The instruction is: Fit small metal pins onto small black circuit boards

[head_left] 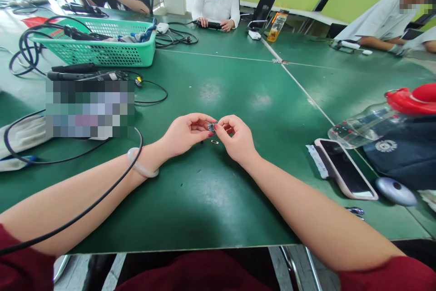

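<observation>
Between my two hands, just above the green table, is a small dark-grey part with what look like tiny metal details; its kind is too small to make out. My left hand pinches it from the left with thumb and forefinger. From the other side my right hand closes thumb and forefinger on the same part. A tiny pale rectangular piece lies on the table right below the fingertips, with a small dark speck beside it.
At the left stand a green plastic basket of cables and tools, and white gloves. A black cable crosses over my left forearm. To the right lie a phone, a mouse and a red-lidded clear bottle. Several people sit around the table.
</observation>
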Action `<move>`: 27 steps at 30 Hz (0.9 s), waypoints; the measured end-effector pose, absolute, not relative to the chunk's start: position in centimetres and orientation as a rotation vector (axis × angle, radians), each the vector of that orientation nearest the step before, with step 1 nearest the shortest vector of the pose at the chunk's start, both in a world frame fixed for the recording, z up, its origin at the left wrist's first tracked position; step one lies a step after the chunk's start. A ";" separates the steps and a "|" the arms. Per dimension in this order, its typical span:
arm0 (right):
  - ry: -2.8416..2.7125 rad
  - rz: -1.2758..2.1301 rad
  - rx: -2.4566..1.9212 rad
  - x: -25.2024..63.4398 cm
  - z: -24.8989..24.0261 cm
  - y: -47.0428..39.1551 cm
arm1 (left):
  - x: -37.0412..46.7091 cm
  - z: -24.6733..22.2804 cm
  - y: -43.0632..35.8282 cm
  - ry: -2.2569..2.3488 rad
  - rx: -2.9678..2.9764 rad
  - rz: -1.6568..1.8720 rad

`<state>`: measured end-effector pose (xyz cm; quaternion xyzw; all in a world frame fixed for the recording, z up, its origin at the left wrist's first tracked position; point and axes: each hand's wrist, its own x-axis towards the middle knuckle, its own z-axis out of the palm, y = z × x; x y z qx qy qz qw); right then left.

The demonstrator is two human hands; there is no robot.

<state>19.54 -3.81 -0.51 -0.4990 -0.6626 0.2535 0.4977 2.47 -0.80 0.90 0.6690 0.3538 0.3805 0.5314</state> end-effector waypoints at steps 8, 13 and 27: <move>-1.647 0.505 -1.197 19.5 -0.4 -3.9 | 2.4 0.9 -0.9 0.787 1.559 0.893; -1.694 0.399 -1.185 19.5 -0.2 -4.1 | 2.4 0.9 -0.8 0.770 1.518 0.878; -1.728 0.581 -1.172 19.7 -0.4 -3.7 | 2.3 0.8 -0.7 0.802 1.591 0.824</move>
